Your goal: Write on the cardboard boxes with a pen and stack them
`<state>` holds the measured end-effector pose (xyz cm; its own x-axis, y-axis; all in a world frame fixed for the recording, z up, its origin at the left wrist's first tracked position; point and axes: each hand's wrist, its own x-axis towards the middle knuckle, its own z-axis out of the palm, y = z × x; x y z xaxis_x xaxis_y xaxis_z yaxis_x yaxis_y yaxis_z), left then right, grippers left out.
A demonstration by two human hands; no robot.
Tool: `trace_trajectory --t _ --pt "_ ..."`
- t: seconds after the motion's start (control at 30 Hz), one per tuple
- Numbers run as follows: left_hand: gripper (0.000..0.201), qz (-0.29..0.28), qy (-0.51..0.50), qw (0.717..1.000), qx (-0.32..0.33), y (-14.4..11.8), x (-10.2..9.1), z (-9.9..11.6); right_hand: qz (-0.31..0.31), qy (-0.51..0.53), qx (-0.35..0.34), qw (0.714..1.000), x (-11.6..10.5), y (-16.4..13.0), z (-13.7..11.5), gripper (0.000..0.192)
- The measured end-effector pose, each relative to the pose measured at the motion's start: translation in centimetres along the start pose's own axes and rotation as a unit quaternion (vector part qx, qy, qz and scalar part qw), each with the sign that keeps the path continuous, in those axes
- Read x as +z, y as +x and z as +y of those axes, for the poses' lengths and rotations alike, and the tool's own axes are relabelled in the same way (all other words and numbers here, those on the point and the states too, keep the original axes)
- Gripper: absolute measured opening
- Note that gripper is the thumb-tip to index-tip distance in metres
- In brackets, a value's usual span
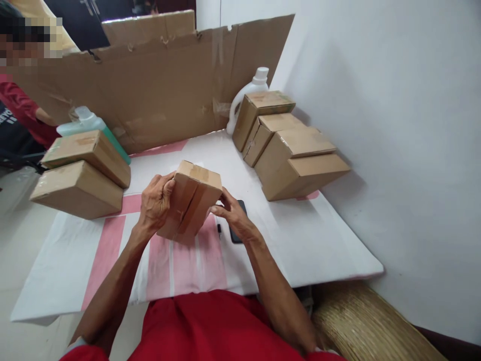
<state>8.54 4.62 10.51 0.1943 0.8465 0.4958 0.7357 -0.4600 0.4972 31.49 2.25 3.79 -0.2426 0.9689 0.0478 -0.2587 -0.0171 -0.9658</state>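
**Sealed carton held in both hands, centre frame**

Item: small cardboard box (192,203), taped along its seam, tilted with one end toward the cloth. Position: centre of the frame, raised just above the pink-and-white table cover (300,235).

Left hand (156,203): fingers curled shut around the box's left edge, thumb on the near face. Right hand (235,215): fingers partly bent, tips touching the box's lower right side; a looser support than a full clasp.

Surroundings: dark phone (240,220) flat on the cover just behind the right hand. Two stacked boxes (80,175) at left, a green-tinted bottle (88,123) behind them. Four leaning boxes (289,145) at upper right, a white jug (251,90) behind. Cardboard sheet (158,80) upright across the top. Another person's red sleeve (18,108) at upper left.

Handling note: judged from the tilt, the grip would serve best with both palms square on opposite faces, pressure away from the taped seam, and the lower corner kept apart from the phone.
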Motion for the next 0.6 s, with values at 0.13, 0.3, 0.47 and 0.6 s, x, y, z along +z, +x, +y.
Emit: trace_trajectory --t 0.13,0.3,0.47,0.6 --pt "0.054 0.035 -0.015 0.998 -0.042 -0.2 0.1 -0.9 -0.015 -0.002 -0.002 1.0 0.6 0.3 0.6 0.072" --pt "0.058 0.028 -0.198 0.949 -0.244 -1.6 1.9 -3.4 -0.046 0.026 -0.011 0.999 1.5 0.3 0.6 0.07" --pt "0.059 0.008 -0.237 0.918 -0.317 -5.9 5.5 -5.3 -0.027 0.056 0.028 0.998 3.2 -0.7 1.5 0.061" --pt "0.048 -0.015 -0.249 0.907 -0.338 -8.8 7.2 -6.3 -0.019 0.043 0.05 0.998 4.5 -2.1 3.6 0.07"
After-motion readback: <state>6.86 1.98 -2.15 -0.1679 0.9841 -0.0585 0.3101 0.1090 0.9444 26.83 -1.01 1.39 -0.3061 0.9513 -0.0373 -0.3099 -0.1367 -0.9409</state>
